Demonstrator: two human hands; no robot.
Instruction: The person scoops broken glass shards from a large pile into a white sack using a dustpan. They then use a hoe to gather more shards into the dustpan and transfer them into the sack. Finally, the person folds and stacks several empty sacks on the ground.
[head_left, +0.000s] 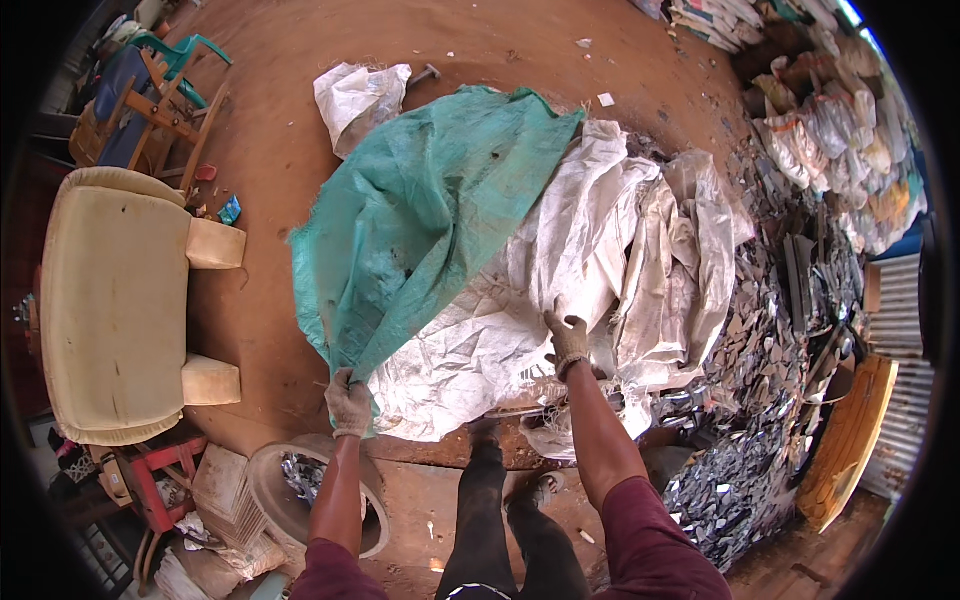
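Note:
My left hand, in a pale work glove, is closed on the near corner of a green woven plastic sheet. The sheet spreads away from me in loose folds, with a frayed left edge, and partly covers a white woven sack. Just above the white material is my right hand, also gloved, its thumb and fingers apart with nothing seen between them. Several more crumpled white and greyish sacks lie bunched beside it on the right. Whether the right fingertips touch the white material I cannot tell.
A heap of dark, shiny broken shards spreads along the right. On the left stand a cream padded chair and a wooden frame. A round concrete ring is near my left forearm. A white bag lies beyond the sheet.

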